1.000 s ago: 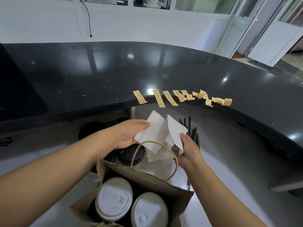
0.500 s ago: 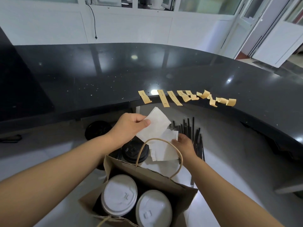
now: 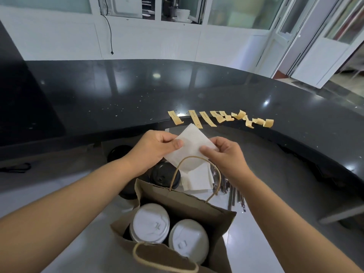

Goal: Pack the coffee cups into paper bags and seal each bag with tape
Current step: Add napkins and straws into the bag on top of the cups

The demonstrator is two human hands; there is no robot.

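Observation:
An open brown paper bag [image 3: 183,205] stands in front of me with two white-lidded coffee cups [image 3: 150,223] [image 3: 188,238] side by side inside it. Above the bag's far handle, my left hand [image 3: 155,148] and my right hand [image 3: 223,154] pinch a white paper napkin [image 3: 192,143] from either side. Several tan tape strips [image 3: 216,117] hang along the near edge of the black counter [image 3: 118,99].
Behind the bag lie a stack of white napkins [image 3: 197,180], black cup lids [image 3: 164,176] and several dark wrapped straws [image 3: 234,196] on the lower white worktop [image 3: 256,243]. The curved black counter sweeps round to the right. A white wall and doors stand beyond.
My right hand had gone down to the napkin stack and has come back up. Both hands now hold a single napkin flat between them, higher than before.

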